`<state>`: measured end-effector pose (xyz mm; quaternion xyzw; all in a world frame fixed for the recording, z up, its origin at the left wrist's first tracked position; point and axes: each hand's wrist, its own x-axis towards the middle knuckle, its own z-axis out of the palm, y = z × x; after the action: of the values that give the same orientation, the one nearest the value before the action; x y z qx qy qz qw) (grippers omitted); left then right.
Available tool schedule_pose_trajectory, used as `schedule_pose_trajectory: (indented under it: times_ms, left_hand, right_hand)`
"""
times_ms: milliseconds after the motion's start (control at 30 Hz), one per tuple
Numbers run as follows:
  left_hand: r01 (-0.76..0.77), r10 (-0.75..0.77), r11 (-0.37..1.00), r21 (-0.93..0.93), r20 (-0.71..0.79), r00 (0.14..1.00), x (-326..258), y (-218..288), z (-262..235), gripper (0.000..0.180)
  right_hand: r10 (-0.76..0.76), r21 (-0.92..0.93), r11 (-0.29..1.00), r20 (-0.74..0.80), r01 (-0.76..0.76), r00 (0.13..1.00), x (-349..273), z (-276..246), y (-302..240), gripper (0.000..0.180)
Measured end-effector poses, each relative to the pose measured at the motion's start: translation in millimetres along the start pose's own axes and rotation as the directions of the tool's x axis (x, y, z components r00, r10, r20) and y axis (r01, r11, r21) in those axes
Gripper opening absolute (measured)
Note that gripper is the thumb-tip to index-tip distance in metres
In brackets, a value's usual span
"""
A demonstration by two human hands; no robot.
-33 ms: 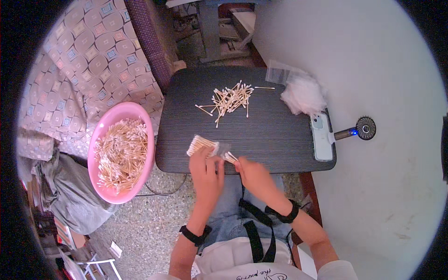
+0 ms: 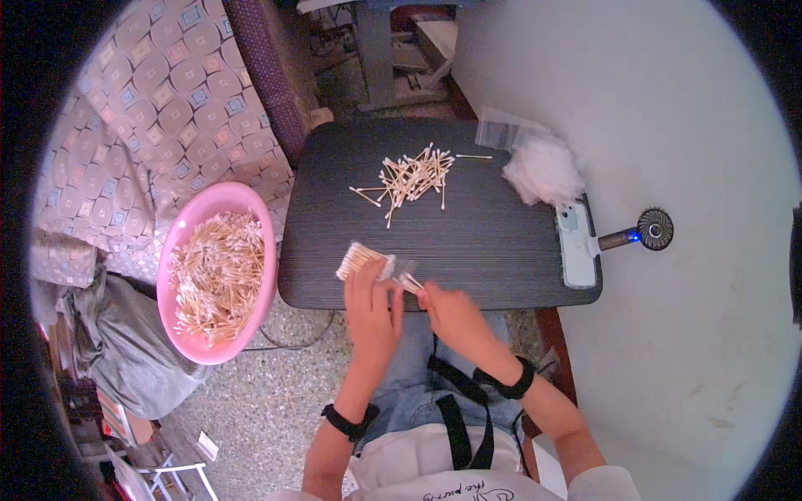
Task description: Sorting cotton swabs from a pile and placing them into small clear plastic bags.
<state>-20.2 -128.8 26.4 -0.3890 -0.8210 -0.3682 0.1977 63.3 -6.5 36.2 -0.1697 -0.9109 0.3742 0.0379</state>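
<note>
Clear plastic, filmy and thin, wraps a flat row of cotton swabs in a small bag near the front edge of the dark tabletop. The person's left grip is closed over that bag, fingers across its top, presumably so the packed swabs stay in line and the mouth faces right. The right grip pinches a few more swabs by their lower ends, white tips angled toward the mouth; holding them low seems to leave those tips free. From where I stand, I can't tell whether they are inside the plastic or just against it. So the bag lies right under the left fingers and just beyond the right fingertips.

Farther back sits a loose heap of swabs, perhaps set there for easy reach. A pink basin full of swabs stands left of the tabletop, while a pile of clear bags lies at the far right corner, probably kept clear of the working space.
</note>
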Motion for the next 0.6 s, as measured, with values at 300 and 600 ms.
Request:
schedule_pose_trajectory:
  times_ms: [300,600]
  left_hand:
    - [0.071,-0.043,0.986,-0.148,0.184,0.982,-11,-3,3,0.011]
    - [0.098,-0.064,0.984,-0.152,0.211,0.975,-12,-1,2,0.025]
  right_hand:
    - [-0.055,0.164,0.986,0.094,0.039,0.994,3,3,-3,0.026]
    - [-0.109,0.138,0.986,0.082,0.097,0.991,12,12,-1,0.019]
